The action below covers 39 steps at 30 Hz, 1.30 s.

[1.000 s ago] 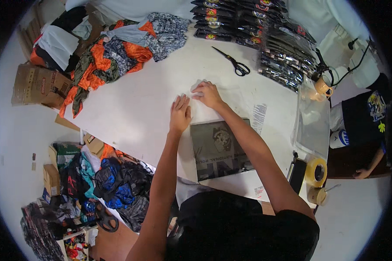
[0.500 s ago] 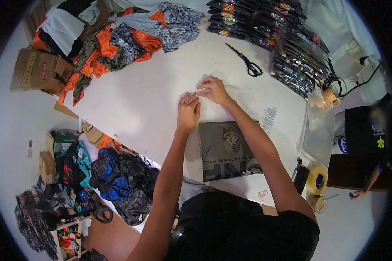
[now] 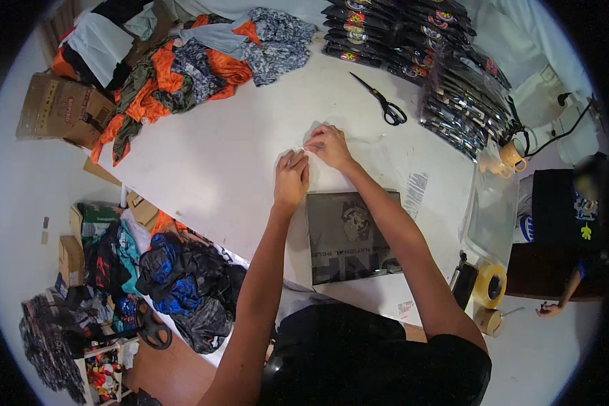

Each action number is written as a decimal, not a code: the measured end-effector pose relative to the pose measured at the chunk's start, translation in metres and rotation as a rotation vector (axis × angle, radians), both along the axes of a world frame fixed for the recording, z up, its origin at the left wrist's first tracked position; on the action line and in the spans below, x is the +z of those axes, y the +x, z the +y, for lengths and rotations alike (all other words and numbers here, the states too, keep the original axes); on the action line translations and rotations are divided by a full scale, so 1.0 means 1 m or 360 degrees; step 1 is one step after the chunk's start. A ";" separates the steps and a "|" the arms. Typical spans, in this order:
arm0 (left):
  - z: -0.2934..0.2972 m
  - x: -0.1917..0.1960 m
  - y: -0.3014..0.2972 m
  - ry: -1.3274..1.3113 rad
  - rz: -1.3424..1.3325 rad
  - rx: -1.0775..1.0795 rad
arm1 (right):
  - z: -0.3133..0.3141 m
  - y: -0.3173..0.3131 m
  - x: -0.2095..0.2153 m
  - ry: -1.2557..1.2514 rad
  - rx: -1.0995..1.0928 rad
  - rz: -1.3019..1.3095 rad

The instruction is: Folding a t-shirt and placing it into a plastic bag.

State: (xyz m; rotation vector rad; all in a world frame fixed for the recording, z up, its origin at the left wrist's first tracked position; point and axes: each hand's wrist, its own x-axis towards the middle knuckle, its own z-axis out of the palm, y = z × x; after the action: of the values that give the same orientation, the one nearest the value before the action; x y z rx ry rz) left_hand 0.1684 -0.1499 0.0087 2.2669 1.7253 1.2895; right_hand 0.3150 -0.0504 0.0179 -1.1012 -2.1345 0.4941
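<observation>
In front of me on the white table lies a dark grey folded garment (image 3: 342, 237) with black print and an emblem. Clear plastic, apparently a clear plastic bag (image 3: 380, 159), spreads past its far edge and carries a printed block on its right. My left hand (image 3: 291, 181) and my right hand (image 3: 327, 147) meet beyond the garment, fingertips close together. Both are closed in a pinch at the thin clear film, where a small whitish bit shows between them. Exactly how the fingers grip it is too small to make out. My right forearm covers the garment's right side.
Black scissors (image 3: 383, 101) lie beyond my right hand. Stacked dark packages (image 3: 453, 101) stand far right, a heap of orange and camouflage cloth (image 3: 183, 71) far left. Tape (image 3: 490, 284) and a clear bin (image 3: 490, 210) line the right edge. Another person's hand (image 3: 549, 310) shows at right.
My right hand has moved slightly nearer, its fingers more curled toward the left fingertips. My left hand stays almost in place. The whole view has shifted a little.
</observation>
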 end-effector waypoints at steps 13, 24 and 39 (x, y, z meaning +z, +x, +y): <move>-0.005 0.005 0.000 -0.0270 0.0266 0.0002 | 0.011 -0.016 -0.003 -0.0047 -0.0206 0.0031; 0.000 0.002 0.002 -0.0214 -0.0031 0.0025 | 0.017 -0.011 -0.001 0.0007 0.0058 -0.0001; 0.014 0.009 -0.029 -0.0162 0.0357 -0.0007 | 0.028 -0.029 -0.007 0.0051 0.0154 0.0047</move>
State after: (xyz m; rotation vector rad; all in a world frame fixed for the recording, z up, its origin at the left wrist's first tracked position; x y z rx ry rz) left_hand 0.1395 -0.1363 0.0178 2.4335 1.8030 0.9536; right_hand 0.2862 -0.0220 0.0108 -0.9710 -2.1699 0.5154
